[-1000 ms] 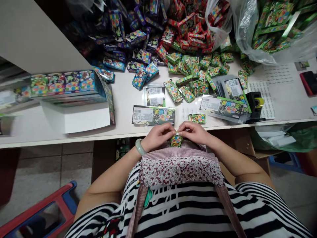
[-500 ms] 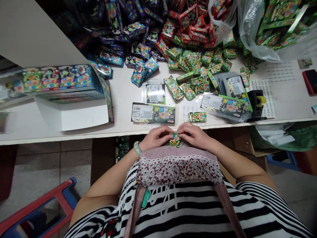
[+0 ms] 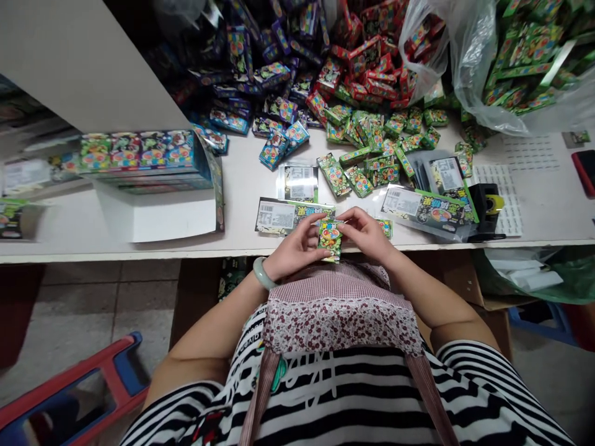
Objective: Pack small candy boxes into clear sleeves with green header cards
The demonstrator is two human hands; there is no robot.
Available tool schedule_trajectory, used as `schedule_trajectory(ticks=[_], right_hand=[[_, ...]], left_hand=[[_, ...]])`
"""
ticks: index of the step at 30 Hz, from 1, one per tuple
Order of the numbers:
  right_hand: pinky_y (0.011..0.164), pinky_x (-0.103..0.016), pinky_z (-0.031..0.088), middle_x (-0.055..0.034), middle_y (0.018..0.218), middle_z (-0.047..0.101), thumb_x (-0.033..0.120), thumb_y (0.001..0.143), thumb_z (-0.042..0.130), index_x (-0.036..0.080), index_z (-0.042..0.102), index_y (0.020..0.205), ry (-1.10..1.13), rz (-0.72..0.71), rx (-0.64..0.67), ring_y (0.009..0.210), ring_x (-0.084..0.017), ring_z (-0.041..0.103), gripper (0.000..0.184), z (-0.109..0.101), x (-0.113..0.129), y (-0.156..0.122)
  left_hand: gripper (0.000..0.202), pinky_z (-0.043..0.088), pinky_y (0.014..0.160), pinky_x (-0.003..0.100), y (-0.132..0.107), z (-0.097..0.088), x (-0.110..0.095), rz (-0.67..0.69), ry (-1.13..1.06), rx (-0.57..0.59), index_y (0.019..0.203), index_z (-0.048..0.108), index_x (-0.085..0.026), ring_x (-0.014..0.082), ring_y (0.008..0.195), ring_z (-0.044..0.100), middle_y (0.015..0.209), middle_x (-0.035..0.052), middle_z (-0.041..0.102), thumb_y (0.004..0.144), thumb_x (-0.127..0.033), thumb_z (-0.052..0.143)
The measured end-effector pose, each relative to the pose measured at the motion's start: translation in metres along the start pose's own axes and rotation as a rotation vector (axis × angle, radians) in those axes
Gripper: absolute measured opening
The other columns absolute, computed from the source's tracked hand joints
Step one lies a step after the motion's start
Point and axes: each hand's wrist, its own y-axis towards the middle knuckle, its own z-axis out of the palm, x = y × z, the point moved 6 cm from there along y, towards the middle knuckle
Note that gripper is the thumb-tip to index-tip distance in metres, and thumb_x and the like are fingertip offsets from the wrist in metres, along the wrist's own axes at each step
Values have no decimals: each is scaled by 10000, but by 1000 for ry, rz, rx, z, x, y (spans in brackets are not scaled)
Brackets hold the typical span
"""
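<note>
Between both hands, over the table's front edge, is a small green candy box (image 3: 330, 240) with a colourful printed face. My left hand (image 3: 297, 248) grips it from the left, thumb low on its front and fingers behind. My right hand (image 3: 365, 235) pinches its upper right side. Just behind my right hand another green box (image 3: 385, 227) lies partly hidden. A printed flat card in clear plastic (image 3: 279, 215) lies behind my left hand, and a similar packet (image 3: 425, 207) rests to the right.
Heaps of purple boxes (image 3: 279, 74), red boxes (image 3: 372, 62) and green boxes (image 3: 367, 133) fill the back. An open carton (image 3: 176, 217) holding box rows stands left. A tape dispenser (image 3: 486, 210) sits right, near clear plastic bags (image 3: 474, 62). A red-and-blue stool (image 3: 106, 378) stands lower left.
Both hands have risen a little with the green box, from below the table edge to over it. The box now shows more of its front. The whole view has shifted slightly.
</note>
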Motion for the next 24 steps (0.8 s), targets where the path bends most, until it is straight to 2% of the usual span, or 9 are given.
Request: schedule_trajectory(ticks=[7, 10, 13, 15, 16, 18, 21, 23, 24], right_hand=[[634, -248, 538, 21, 801, 618, 469, 790, 678, 213, 565, 928, 60, -18, 23, 672, -93, 594, 312, 3, 5, 19], [657, -287, 562, -18, 877, 631, 508, 826, 638, 209, 565, 954, 29, -48, 30, 721, -122, 612, 333, 3, 7, 21], [833, -385, 578, -122, 1224, 585, 540, 850, 620, 211, 567, 1112, -177, -220, 44, 1043, -217, 624, 424, 2, 23, 16], [1015, -482, 506, -152, 1461, 428, 556, 789, 703, 240, 475, 1334, -398, -378, 120, 1321, -302, 470, 669, 8, 33, 8], [1082, -521, 450, -153, 1515, 370, 546, 759, 741, 256, 396, 1422, -504, -440, 169, 1394, -326, 388, 801, 13, 36, 3], [1136, -559, 388, -156, 1505, 378, 492, 757, 760, 264, 312, 1487, -668, -507, 227, 1411, -339, 361, 886, 19, 35, -4], [1104, -543, 433, -148, 1370, 471, 417, 773, 741, 252, 418, 1415, -778, -549, 198, 1303, -326, 470, 737, 14, 32, -7], [1070, -535, 465, -140, 1297, 497, 424, 749, 756, 245, 487, 1341, -786, -569, 112, 1244, -322, 510, 675, -2, 33, -5], [1061, -538, 469, -136, 1277, 503, 431, 743, 760, 245, 505, 1317, -784, -575, 47, 1230, -321, 518, 655, -14, 35, -3]], left_hand=[[542, 569, 736, 262, 9, -11, -10, -7, -79, -153, 1289, 507, -238, 144, 864, 680, 1056, 57, 677, 808, -261, 758], [508, 560, 781, 282, 9, -13, -11, 24, -67, -168, 1311, 509, -233, 155, 909, 673, 1045, 56, 685, 849, -283, 713], [529, 550, 836, 296, 10, -17, -12, 73, -20, -208, 1331, 485, -230, 166, 963, 667, 1070, 59, 685, 856, -302, 705], [537, 546, 823, 282, 9, -21, -10, 94, 10, -272, 1315, 477, -226, 157, 942, 667, 1049, 50, 682, 843, -311, 720], [538, 546, 810, 275, 8, -22, -8, 95, 19, -296, 1300, 477, -223, 152, 922, 666, 1034, 45, 678, 834, -313, 730], [538, 546, 792, 272, 7, -22, -2, 76, 40, -302, 1284, 474, -221, 147, 893, 662, 1023, 42, 669, 827, -322, 737], [561, 561, 780, 310, 2, -26, 0, 57, 176, -230, 1354, 425, -227, 163, 876, 661, 1044, 63, 655, 876, -390, 671], [699, 565, 845, 382, -2, -40, -11, 126, 426, -217, 1445, 347, -240, 209, 957, 658, 1154, 105, 631, 862, -439, 678], [784, 542, 927, 438, -3, -47, -18, 179, 597, -213, 1477, 314, -246, 252, 1062, 636, 1243, 131, 601, 832, -449, 711]])
